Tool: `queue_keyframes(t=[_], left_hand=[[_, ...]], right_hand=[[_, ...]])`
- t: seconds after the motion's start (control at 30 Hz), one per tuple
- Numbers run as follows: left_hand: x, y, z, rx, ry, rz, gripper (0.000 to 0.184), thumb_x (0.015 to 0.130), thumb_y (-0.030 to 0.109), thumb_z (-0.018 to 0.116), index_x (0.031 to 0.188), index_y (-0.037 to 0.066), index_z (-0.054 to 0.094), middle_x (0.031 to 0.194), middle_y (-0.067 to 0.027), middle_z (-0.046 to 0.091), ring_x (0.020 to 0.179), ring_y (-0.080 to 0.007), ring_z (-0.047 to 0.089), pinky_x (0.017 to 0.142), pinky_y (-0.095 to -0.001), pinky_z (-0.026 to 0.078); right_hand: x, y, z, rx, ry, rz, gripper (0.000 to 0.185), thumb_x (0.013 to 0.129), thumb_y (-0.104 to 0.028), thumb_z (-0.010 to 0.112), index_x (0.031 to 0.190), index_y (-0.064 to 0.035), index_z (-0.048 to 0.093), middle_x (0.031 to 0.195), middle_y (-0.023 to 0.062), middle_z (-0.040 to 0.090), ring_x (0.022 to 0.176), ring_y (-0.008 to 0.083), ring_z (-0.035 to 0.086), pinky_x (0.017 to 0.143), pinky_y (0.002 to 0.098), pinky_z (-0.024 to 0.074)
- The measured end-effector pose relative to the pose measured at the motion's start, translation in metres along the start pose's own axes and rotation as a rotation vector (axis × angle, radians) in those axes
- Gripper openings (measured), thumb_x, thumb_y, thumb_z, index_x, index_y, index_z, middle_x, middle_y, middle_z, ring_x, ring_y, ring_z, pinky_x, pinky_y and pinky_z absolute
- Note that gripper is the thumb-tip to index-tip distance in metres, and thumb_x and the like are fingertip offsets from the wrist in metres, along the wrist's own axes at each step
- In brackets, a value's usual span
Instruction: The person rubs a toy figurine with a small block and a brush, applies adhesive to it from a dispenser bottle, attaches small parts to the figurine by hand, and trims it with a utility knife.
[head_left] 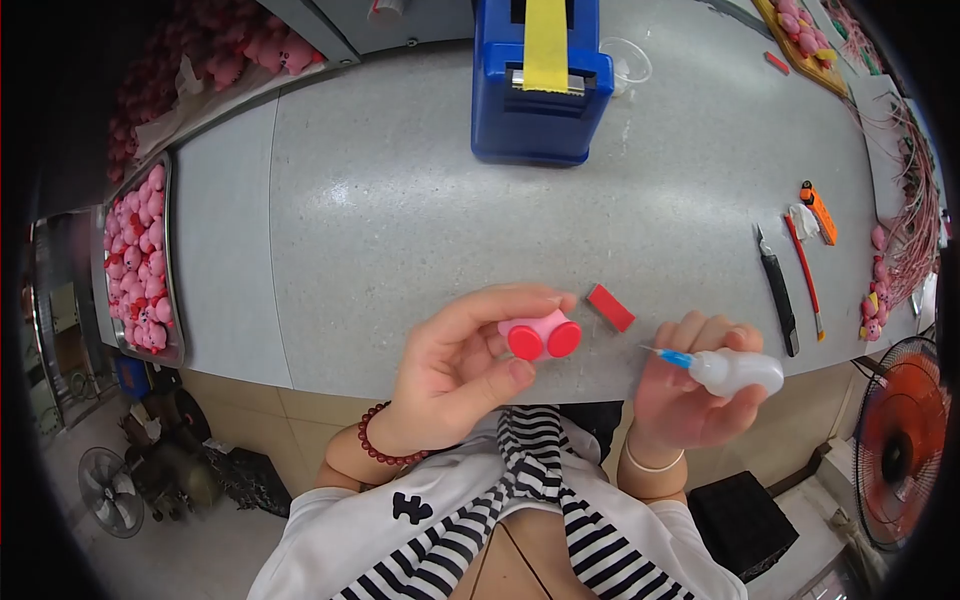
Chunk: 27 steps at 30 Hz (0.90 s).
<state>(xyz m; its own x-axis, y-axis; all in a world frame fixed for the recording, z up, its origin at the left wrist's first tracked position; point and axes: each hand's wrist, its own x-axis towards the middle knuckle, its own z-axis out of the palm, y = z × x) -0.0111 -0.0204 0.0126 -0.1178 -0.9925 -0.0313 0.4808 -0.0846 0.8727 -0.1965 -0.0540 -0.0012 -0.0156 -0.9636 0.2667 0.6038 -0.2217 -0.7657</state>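
Observation:
My left hand (pixel 455 350) grips a small pink figure (pixel 543 326) between thumb and fingers, its two round red discs turned up toward me. In my right hand (pixel 690 395) lies a white squeeze bottle (pixel 745 373) with a blue needle tip, the fingers curled round it. The thin needle points left, toward the pink figure, and stays apart from it. On the table between and just beyond both hands rests a small red block (pixel 611 308) with a greyish edge.
A blue tape dispenser (pixel 530 120) with yellow tape stands at the back. To the right lie a craft knife (pixel 775 290), a thin red brush (pixel 804 275) and an orange cutter (pixel 819 213). A metal tray (pixel 177 300) of pink figures is at left; a fan (pixel 900 445) stands right.

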Motion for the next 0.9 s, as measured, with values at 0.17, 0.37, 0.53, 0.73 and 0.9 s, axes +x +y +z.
queue_keyframes(t=[0.17, 0.37, 0.53, 0.73, 0.9], left_hand=[[0.002, -0.003, -0.007, -0.025, -0.120, 0.085, 0.041, 0.079, -0.002, 0.055, 0.118, -0.005, 0.039, 0.117, -0.0165, 0.046, 0.109, -0.0193, 0.046, 0.091, -0.0312, 0.037], [-0.003, 0.000, 0.002, -0.053, -0.036, 0.006, 0.040, 0.083, 0.003, 0.052, 0.119, -0.004, 0.037, 0.119, -0.0160, 0.044, 0.105, -0.0165, 0.047, 0.089, -0.0296, 0.038], [0.000, 0.010, 0.002, -0.257, 0.107, -0.242, 0.043, 0.078, 0.019, 0.063, 0.111, -0.002, 0.045, 0.103, -0.0197, 0.055, 0.084, -0.0198, 0.057, 0.074, -0.0280, 0.045], [-0.001, 0.004, -0.002, 0.373, -0.163, 0.050, 0.043, 0.053, 0.002, 0.080, 0.091, -0.002, 0.060, 0.090, -0.0174, 0.061, 0.077, -0.0187, 0.060, 0.067, -0.0234, 0.047], [0.003, 0.006, 0.007, 0.448, -0.161, 0.117, 0.039, 0.053, 0.009, 0.082, 0.085, -0.003, 0.062, 0.083, -0.0143, 0.063, 0.075, -0.0188, 0.062, 0.066, -0.0238, 0.048]], right_hand=[[0.001, -0.002, -0.002, -0.049, 0.006, -0.018, 0.044, 0.083, -0.040, 0.048, 0.107, -0.0037, 0.048, 0.067, 0.0053, 0.047, 0.054, 0.0128, 0.042, 0.049, 0.0246, 0.0305], [-0.001, 0.001, -0.002, -0.113, 0.045, -0.051, 0.044, 0.083, -0.040, 0.048, 0.108, -0.0035, 0.048, 0.066, 0.0050, 0.047, 0.055, 0.0131, 0.042, 0.049, 0.0243, 0.0314], [0.000, 0.000, 0.001, -0.144, 0.077, -0.014, 0.044, 0.083, -0.040, 0.047, 0.109, -0.0032, 0.047, 0.064, 0.0046, 0.046, 0.054, 0.0130, 0.043, 0.049, 0.0247, 0.0317], [0.000, 0.000, 0.000, -0.129, 0.060, -0.010, 0.044, 0.084, -0.040, 0.046, 0.109, -0.0032, 0.047, 0.064, 0.0047, 0.047, 0.054, 0.0128, 0.043, 0.049, 0.0245, 0.0314], [0.001, 0.000, -0.001, -0.117, 0.047, -0.007, 0.043, 0.084, -0.040, 0.045, 0.107, -0.0035, 0.048, 0.061, 0.0038, 0.045, 0.053, 0.0123, 0.041, 0.048, 0.0242, 0.0297]])
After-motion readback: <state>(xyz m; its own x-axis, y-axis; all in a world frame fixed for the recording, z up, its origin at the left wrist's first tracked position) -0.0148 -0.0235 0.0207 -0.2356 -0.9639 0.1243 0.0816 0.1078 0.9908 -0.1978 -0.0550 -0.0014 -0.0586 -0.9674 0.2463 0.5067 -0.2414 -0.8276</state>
